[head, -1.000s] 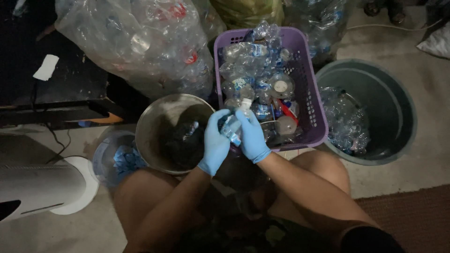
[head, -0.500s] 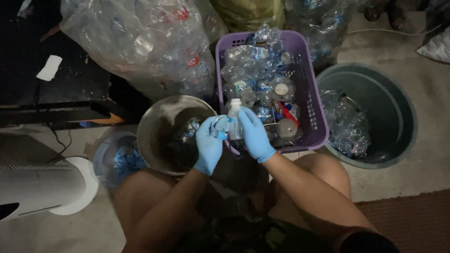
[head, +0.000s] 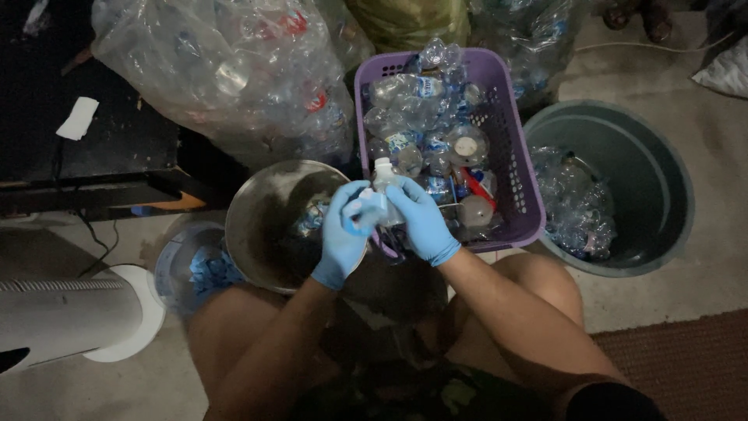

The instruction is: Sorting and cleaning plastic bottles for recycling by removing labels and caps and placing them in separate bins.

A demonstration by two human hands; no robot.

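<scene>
Both my hands wear blue gloves and meet over the near edge of a purple basket. Between them is a clear plastic bottle with a white cap, held upright. My right hand grips its body from the right. My left hand pinches its pale label on the left side. The basket is heaped with empty clear plastic bottles. A round metal bowl sits just left of my hands, with a few bits inside.
A grey round bin with crushed bottles stands at the right. A large clear bag of bottles lies behind the bowl. A small container with blue bits and a white fan base sit at the left. My bare knees frame the bottom.
My hands have lifted slightly with the bottle and stood it upright, cap up. The left hand has shifted onto the label.
</scene>
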